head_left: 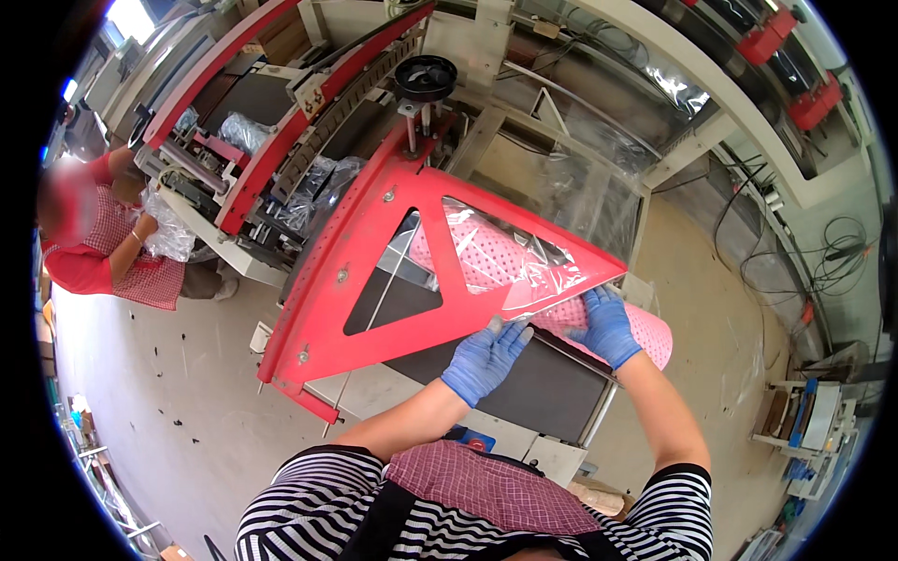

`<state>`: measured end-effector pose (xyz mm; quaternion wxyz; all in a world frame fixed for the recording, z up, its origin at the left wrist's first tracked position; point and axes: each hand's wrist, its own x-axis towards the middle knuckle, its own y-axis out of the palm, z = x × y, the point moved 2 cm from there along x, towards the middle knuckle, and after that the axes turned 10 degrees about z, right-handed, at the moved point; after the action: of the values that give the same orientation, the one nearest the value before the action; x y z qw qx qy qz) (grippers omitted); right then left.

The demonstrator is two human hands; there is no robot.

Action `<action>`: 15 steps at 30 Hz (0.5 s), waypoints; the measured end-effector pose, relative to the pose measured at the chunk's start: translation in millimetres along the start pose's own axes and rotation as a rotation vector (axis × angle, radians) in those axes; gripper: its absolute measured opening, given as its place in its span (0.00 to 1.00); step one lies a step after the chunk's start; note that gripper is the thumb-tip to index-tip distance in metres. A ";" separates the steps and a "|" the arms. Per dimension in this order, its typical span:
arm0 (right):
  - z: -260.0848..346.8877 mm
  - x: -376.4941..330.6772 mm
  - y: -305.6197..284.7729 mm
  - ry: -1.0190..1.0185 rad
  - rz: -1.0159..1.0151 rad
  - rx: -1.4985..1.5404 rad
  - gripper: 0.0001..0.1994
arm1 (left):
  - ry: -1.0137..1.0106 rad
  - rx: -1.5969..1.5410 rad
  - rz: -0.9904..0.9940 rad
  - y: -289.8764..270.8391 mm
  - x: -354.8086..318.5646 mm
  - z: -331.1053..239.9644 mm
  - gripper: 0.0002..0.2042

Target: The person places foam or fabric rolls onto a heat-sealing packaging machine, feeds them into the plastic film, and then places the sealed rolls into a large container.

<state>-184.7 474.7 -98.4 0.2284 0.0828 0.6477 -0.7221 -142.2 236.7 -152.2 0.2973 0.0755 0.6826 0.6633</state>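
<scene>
A pink roll with a dimpled, dotted surface lies slantwise across the machine, partly beneath a red triangular frame. Clear plastic film covers the part seen through and beside the frame's opening. My left hand, in a blue glove, is at the frame's front edge, its fingertips closed on the edge of the film. My right hand, also gloved in blue, wraps over the roll near the frame's pointed right corner. The underside of the roll is hidden.
A dark flat bed sits below the frame. A black handwheel rises behind it. Another machine with red rails stands at left, where a co-worker handles clear plastic. Loose cables hang at right.
</scene>
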 end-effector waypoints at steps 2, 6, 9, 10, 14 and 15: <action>-1.1 -2.1 3.7 -0.054 -0.052 0.013 0.49 | -0.021 0.035 -0.099 2.7 -2.1 0.4 0.08; 6.9 0.9 5.6 -0.079 -0.076 0.108 0.47 | -0.025 0.049 -0.096 12.1 -3.4 -1.9 0.08; 6.2 2.6 10.1 -0.089 -0.084 0.117 0.46 | -0.038 0.011 -0.049 10.7 -5.1 -1.1 0.08; 4.7 2.5 12.6 -0.100 -0.110 0.098 0.46 | -0.040 0.009 -0.041 10.7 -6.1 -1.0 0.08; 3.3 6.8 17.4 -0.112 -0.106 0.092 0.45 | -0.027 0.007 -0.030 7.0 -3.7 -2.0 0.09; 4.1 7.2 18.8 -0.104 -0.129 0.105 0.44 | -0.027 0.005 -0.028 7.2 -3.3 -2.4 0.09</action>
<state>-182.1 468.0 -117.6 0.2101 0.0152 0.6003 -0.7716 -142.9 233.8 -144.5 0.3157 0.0756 0.6810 0.6563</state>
